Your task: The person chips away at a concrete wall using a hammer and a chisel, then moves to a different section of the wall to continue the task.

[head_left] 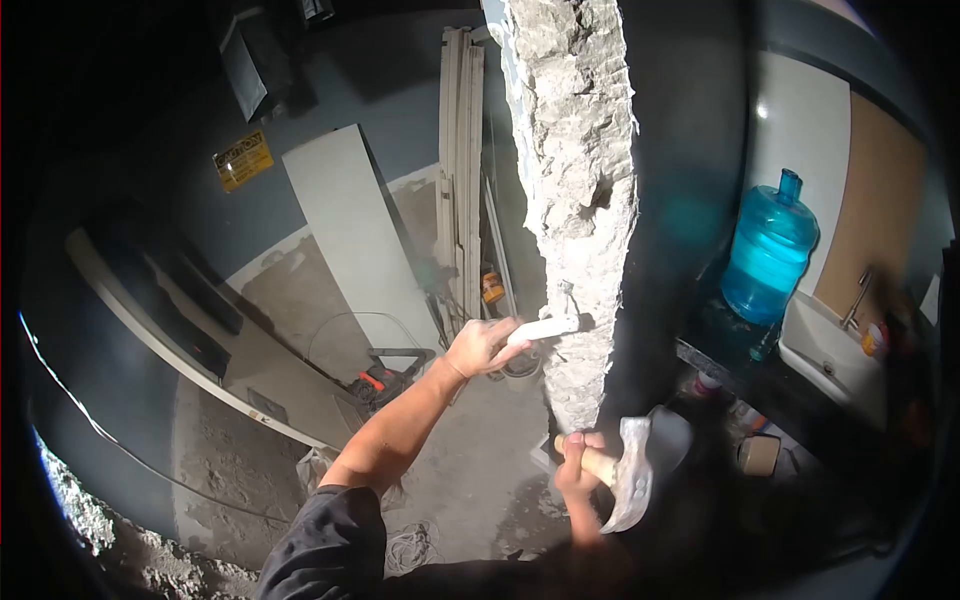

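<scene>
Presently logged: left hand (482, 346), fingers wrapped tight round a pale chisel (545, 328), held level with its tip touching the near face of the broken wall edge (580, 200), low on the rough concrete. Right hand (578, 462), fingers closed round the wooden handle of a hammer (628, 480), head hanging down and right, drawn back below the chisel and apart from it. Wall edge: vertical, ragged, with a deep notch above the chisel's seat. Advisable handling, as judgement: keep chisel square to the face and seated in a crack; keep left fingers back from the struck end; swing from the elbow in line with the shaft; strike flat, not glancing; stand clear of falling lumps. Also noted: blue water bottle (768, 250) at right, standing on a dark table beside a white sink (830, 360); white board (360, 240) leaning far left; bundle of pale trim strips (460, 170) upright beside the wall edge; red power tool (380, 382) on the dusty floor (470, 470); yellow sign (243, 159) on the far wall.
</scene>
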The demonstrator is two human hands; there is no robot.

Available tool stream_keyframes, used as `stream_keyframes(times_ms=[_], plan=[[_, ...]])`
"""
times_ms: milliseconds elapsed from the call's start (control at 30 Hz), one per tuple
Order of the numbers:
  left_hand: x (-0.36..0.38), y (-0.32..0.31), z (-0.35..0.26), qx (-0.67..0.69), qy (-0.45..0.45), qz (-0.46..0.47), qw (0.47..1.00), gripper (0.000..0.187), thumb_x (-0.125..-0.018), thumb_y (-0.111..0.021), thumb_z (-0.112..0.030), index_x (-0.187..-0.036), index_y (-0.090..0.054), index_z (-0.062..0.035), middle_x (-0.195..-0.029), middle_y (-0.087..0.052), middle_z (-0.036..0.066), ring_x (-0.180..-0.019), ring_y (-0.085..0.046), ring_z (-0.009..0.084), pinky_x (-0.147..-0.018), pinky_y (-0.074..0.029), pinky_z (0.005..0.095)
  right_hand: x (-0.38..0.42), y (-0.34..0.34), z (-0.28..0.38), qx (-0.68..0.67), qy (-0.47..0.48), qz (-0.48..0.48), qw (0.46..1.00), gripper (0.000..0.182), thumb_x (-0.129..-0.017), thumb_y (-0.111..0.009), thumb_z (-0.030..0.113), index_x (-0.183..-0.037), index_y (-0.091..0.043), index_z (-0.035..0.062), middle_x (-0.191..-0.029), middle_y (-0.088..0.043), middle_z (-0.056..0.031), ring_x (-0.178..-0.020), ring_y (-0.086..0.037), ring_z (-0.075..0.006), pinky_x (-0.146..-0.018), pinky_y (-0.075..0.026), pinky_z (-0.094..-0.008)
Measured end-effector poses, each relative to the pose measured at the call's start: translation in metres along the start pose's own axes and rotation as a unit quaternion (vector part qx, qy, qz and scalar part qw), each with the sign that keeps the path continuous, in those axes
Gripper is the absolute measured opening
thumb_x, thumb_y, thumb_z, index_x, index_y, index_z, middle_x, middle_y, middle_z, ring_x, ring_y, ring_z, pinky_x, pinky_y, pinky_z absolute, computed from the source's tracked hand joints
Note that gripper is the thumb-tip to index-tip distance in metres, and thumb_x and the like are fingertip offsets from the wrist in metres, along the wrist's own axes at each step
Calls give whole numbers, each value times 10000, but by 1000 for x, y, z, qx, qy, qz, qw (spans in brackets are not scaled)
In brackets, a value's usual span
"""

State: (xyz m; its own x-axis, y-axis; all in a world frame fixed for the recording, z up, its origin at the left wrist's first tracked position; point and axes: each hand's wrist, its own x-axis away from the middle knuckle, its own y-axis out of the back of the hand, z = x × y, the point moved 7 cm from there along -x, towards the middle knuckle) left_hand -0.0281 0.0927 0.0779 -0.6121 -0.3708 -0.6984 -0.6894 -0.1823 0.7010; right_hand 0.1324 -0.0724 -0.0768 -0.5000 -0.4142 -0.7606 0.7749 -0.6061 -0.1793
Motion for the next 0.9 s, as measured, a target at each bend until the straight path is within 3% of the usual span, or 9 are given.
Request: stream_keyframes(times_ms=[67,167,267,433,500,567,667,733,900], plan=[[2,0,-5,1,0,14,1000,303,-905,-738,-245,-1119,-661,-45,-691,-612,120,-550,-617,280,-517,-484,364,-18,-13,16,45,71,18,996,231,-967,-584,73,-756,-507,20,-667,-557,-65,-613,-514,-150,-595,-425,-283],[5,-3,-7,9,25,14,1000,299,-901,-745,-236,-1117,-663,-45,-677,-608,113,-529,-607,273,-502,-475,355,-13,-51,-45,143,-23,31,989,142,-942,-631,96,-867,-666,-19,-737,-655,-190,-650,-631,-377,-577,-479,-435],[-1,1,-8,-7,27,1,1000,294,-902,-750,-235,-1109,-662,-46,-649,-600,93,-507,-602,257,-493,-471,350,-23,-49,-23,134,31,19,990,128,-937,-645,109,-886,-679,-3,-756,-673,-181,-647,-633,-382,-564,-485,-419],[4,-4,-15,-18,46,3,999,275,-907,-747,-246,-1088,-662,-58,-653,-608,93,-516,-618,243,-502,-492,344,-24,-32,17,-81,9,-34,996,230,-957,-576,34,-742,-494,24,-661,-564,-122,-597,-554,-184,-612,-478,-288],[8,-7,-12,-2,74,14,997,263,-909,-744,-250,-1065,-658,-55,-658,-610,98,-520,-621,251,-502,-495,356,-39,-36,30,154,35,70,985,232,-970,-576,57,-741,-541,43,-728,-614,-118,-643,-587,-238,-623,-479,-389],[9,-10,-7,-66,79,8,995,266,-917,-735,-255,-1062,-650,-49,-646,-597,109,-515,-614,264,-500,-489,365,-18,-60,-48,76,-101,86,988,222,-969,-599,95,-757,-559,41,-741,-615,-123,-663,-595,-279,-647,-483,-418],[-2,-4,5,-20,110,-31,993,288,-923,-727,-263,-1079,-639,-38,-617,-570,120,-500,-598,284,-499,-478,370,7,-45,-74,231,-21,52,971,215,-960,-607,109,-766,-567,26,-726,-612,-111,-673,-613,-254,-632,-473,-389],[7,-10,6,-15,129,-20,991,290,-914,-729,-246,-1077,-637,-25,-616,-562,128,-506,-597,291,-499,-478,371,11,-32,-61,-15,-149,46,988,214,-955,-571,77,-747,-545,34,-658,-567,-46,-574,-541,-164,-548,-440,-317],[32,-14,-35,-11,53,-62,997,285,-891,-736,-186,-1089,-644,-4,-696,-612,122,-537,-627,266,-508,-493,352,-18,-11,5,-197,26,-19,980,216,-920,-545,-65,-740,-436,-15,-682,-494,-99,-523,-467,-176,-494,-416,-321]])
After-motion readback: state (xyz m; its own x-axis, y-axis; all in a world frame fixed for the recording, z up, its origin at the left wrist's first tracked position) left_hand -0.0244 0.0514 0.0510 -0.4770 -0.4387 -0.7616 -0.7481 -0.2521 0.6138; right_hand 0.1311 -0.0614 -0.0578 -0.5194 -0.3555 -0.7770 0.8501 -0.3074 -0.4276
